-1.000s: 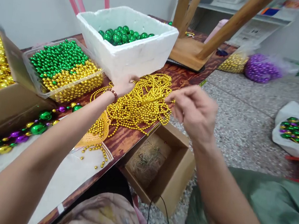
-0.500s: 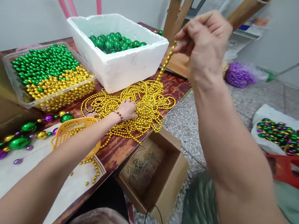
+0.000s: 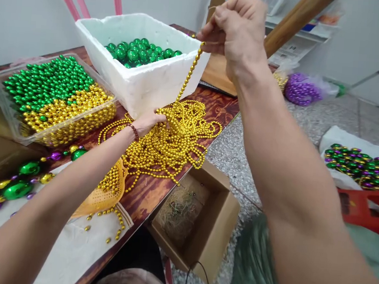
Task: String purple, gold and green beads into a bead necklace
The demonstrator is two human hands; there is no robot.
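Observation:
A tangled pile of gold bead strands [image 3: 173, 136] lies on the wooden table [image 3: 149, 191] near its edge. My left hand [image 3: 150, 121] rests on the pile with its fingers curled into the beads. Raised high above the pile, my right hand [image 3: 234, 29] is pinched on one gold bead strand [image 3: 188, 76], which hangs taut down to the heap. A yellow perforated basket [image 3: 103, 192] lies tipped under my left forearm with gold beads in it.
A white foam box [image 3: 138, 81] of green balls stands behind the pile. A clear tray [image 3: 53, 94] holds green and gold beads at left. An open cardboard box [image 3: 199, 223] sits on the floor below the table edge. Purple beads [image 3: 300, 87] lie bagged at the back right.
My right hand rose from table height, pulling a strand up from the pile, then shifted slightly left. My left hand stayed on the pile and the basket tipped onto its side.

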